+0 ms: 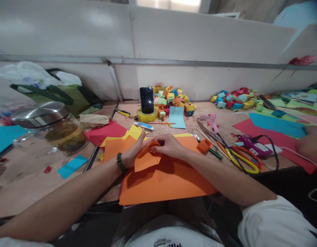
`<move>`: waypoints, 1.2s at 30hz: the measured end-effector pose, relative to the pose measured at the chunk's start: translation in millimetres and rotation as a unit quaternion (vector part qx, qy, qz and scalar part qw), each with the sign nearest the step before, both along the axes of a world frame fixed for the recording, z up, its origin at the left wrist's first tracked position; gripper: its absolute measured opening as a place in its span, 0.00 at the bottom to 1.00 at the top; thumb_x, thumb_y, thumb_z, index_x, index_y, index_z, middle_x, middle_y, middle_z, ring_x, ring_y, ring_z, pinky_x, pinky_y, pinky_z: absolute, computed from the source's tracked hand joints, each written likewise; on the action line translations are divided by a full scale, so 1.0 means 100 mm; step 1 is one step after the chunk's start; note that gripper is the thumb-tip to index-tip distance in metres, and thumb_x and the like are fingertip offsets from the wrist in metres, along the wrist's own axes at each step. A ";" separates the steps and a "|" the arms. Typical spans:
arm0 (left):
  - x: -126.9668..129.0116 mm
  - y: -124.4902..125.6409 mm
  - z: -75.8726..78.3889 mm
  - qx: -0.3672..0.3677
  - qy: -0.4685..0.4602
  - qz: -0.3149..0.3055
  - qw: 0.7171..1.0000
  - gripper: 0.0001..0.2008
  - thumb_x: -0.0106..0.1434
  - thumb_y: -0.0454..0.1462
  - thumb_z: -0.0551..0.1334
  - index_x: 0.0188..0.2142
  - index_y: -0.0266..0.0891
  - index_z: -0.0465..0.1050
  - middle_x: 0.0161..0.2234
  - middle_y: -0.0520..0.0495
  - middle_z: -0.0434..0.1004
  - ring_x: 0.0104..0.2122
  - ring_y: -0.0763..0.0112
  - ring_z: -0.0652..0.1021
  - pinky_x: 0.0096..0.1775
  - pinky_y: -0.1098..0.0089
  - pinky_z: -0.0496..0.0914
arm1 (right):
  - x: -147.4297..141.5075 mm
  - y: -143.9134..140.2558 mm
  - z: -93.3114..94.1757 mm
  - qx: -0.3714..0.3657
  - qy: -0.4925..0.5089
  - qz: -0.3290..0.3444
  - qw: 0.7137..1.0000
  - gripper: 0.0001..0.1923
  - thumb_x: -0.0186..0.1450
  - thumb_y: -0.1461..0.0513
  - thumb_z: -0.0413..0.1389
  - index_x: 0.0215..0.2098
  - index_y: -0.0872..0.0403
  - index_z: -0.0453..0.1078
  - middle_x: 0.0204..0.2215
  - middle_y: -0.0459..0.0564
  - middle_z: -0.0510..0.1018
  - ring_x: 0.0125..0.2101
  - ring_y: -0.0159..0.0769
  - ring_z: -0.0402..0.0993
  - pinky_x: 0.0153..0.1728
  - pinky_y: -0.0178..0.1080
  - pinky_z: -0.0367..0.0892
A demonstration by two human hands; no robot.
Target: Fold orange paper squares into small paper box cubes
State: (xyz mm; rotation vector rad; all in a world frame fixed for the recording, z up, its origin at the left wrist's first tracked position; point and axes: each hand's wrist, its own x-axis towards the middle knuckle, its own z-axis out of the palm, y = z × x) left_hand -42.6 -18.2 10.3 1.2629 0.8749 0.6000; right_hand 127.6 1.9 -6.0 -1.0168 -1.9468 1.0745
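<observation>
Between my two hands is a piece of orange paper, partly folded, with its lower flap hanging toward me. My left hand grips it from the left side, thumb pointing up, a dark green bead bracelet on the wrist. The fingers of my right hand pinch its upper right part. Both hands are over large orange sheets stacked at the table's front edge. A small folded orange paper box sits just right of my right forearm. Some fingertips are hidden behind the paper.
Beyond my hands, a phone stands on a yellow tape roll before piled paper cubes. Scissors, a pink glue gun and a purple device lie right. Another person's hand is far right; a glass teapot stands left.
</observation>
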 end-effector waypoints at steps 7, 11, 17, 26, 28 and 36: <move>-0.05 0.04 -0.13 -0.040 -0.030 0.029 0.998 0.42 0.60 0.65 0.44 0.59 0.40 0.67 0.48 0.38 0.78 0.51 0.54 0.75 0.48 0.61 0.70 | 0.09 0.05 0.11 -0.018 0.013 0.030 0.999 0.11 0.57 0.61 0.54 0.21 0.57 0.74 0.18 0.44 0.73 0.19 0.28 0.65 0.22 0.32 0.61; -0.02 0.03 -0.13 0.001 -0.035 0.006 0.999 0.41 0.60 0.65 0.42 0.56 0.41 0.71 0.52 0.40 0.76 0.58 0.55 0.69 0.54 0.60 0.65 | 0.05 0.03 0.03 0.040 -0.013 0.010 0.999 0.09 0.57 0.63 0.56 0.23 0.56 0.76 0.21 0.46 0.77 0.23 0.29 0.68 0.23 0.31 0.60; 0.04 0.00 -0.10 0.017 -0.059 -0.022 0.998 0.40 0.59 0.66 0.44 0.51 0.42 0.73 0.49 0.41 0.78 0.56 0.56 0.71 0.55 0.60 0.66 | 0.03 -0.01 0.00 0.126 -0.096 -0.002 0.987 0.11 0.57 0.66 0.57 0.36 0.53 0.79 0.22 0.42 0.73 0.22 0.26 0.63 0.24 0.30 0.56; -0.10 0.08 -0.10 -0.004 -0.150 0.066 0.986 0.30 0.60 0.59 0.55 0.51 0.41 0.69 0.41 0.40 0.79 0.41 0.59 0.79 0.45 0.60 0.71 | 0.09 0.19 -0.05 0.021 0.105 -0.135 0.985 0.10 0.52 0.62 0.54 0.33 0.53 0.64 0.22 0.40 0.71 0.21 0.28 0.66 0.23 0.31 0.64; -0.08 0.08 -0.11 0.031 -0.137 0.087 0.986 0.27 0.58 0.50 0.62 0.54 0.41 0.65 0.46 0.41 0.77 0.42 0.62 0.79 0.48 0.60 0.70 | 0.09 0.23 -0.05 -0.022 0.159 -0.162 0.974 0.10 0.51 0.61 0.53 0.33 0.52 0.61 0.20 0.38 0.70 0.19 0.28 0.67 0.22 0.31 0.65; 0.09 -0.01 -0.22 0.210 0.017 0.139 0.968 0.20 0.55 0.46 0.63 0.43 0.36 0.71 0.38 0.43 0.78 0.36 0.66 0.77 0.39 0.67 0.73 | -0.15 0.10 -0.18 -0.035 0.168 -0.125 0.977 0.08 0.52 0.61 0.52 0.26 0.50 0.54 0.14 0.37 0.65 0.14 0.29 0.65 0.16 0.31 0.62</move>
